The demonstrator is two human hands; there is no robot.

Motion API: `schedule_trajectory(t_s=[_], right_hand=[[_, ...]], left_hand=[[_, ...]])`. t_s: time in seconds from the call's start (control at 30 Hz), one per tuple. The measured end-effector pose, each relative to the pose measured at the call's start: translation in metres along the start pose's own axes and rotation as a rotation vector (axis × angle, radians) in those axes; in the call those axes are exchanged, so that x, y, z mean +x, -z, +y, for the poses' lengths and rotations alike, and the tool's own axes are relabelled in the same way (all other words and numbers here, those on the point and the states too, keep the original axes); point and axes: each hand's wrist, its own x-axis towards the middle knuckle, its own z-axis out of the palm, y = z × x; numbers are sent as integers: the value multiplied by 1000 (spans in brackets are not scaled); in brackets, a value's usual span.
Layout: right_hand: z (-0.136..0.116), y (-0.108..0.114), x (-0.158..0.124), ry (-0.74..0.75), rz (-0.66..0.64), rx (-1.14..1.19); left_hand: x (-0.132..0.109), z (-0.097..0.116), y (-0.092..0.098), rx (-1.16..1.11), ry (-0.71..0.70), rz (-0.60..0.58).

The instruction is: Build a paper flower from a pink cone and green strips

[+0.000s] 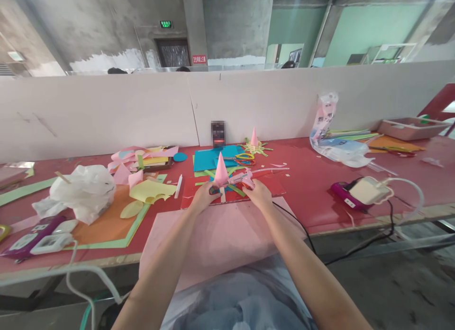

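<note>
My left hand [204,197] is closed at the near left edge of a paper craft with a pink paper cone [221,171] standing upright on it. Green strips [232,171] stick out around the cone's foot, and a pale strip hangs at its front. In my right hand [259,193] is a pink hot glue gun [242,178], its nozzle pointing left at the base of the cone. A red sheet [192,193] lies under the craft. Just behind are scissors [245,156] with yellow and orange handles, on blue paper [203,159]. My fingertips are partly hidden.
A second pink cone craft [254,139] stands farther back. Paper scraps [130,156], a crumpled white plastic bag [83,190] and a white stick [178,186] lie left. Right are a purple power strip [346,197] with cables, plastic packaging [337,145] and a pink tray [412,127].
</note>
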Motion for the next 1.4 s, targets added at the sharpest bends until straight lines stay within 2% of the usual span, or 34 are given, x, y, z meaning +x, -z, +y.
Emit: schedule_trajectory(t_s=[0.23, 0.37, 0.53, 0.67, 0.83, 1.4], right_hand=[[0, 1, 0, -2, -7, 4], [1, -1, 1, 0, -6, -7], [1, -1, 1, 18, -6, -34], [-1, 1, -2, 61, 24, -80], [-1, 1, -4, 96, 86, -108], [-1, 1, -3, 100, 73, -51]], left_hand=[[-2, 5, 2, -27, 4, 3], [-2, 8, 2, -52, -33, -47], [0, 4, -1, -118, -69, -52], [0, -2, -3, -187, -56, -41], [-2, 2, 0, -240, -20, -53], [-4, 11, 3, -273, 18, -65]])
